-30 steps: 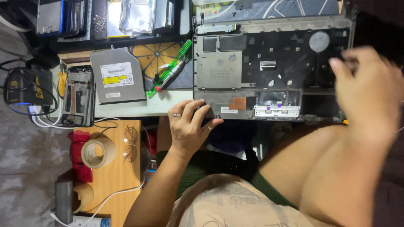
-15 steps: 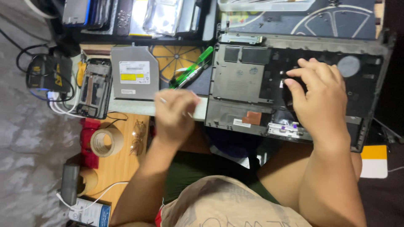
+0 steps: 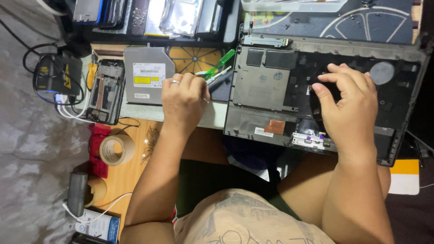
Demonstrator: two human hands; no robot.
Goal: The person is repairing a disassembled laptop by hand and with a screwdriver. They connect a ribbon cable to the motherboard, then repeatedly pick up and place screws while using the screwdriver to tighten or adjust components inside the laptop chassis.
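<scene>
An opened dark grey laptop base (image 3: 271,86) lies upside down across my lap and the table edge. My right hand (image 3: 348,101) rests on its inner right half with the fingers spread and bent, holding nothing. To the left of the base, my left hand (image 3: 183,101), a ring on one finger, has its fingertips curled round the lower end of a green screwdriver (image 3: 221,63). The screwdriver lies slanted on the mat beside a thin pale tool (image 3: 218,74).
A silver optical drive (image 3: 144,81) lies left of my left hand, with a stripped-down device frame (image 3: 106,90) and a black power adapter (image 3: 54,77) beyond it. A tape roll (image 3: 116,149) sits on the wooden board. Trays of parts (image 3: 149,16) line the far edge.
My left hand has moved up from the table edge to the green screwdriver. My right hand stays on the laptop base, shifted slightly, with its fingers more spread.
</scene>
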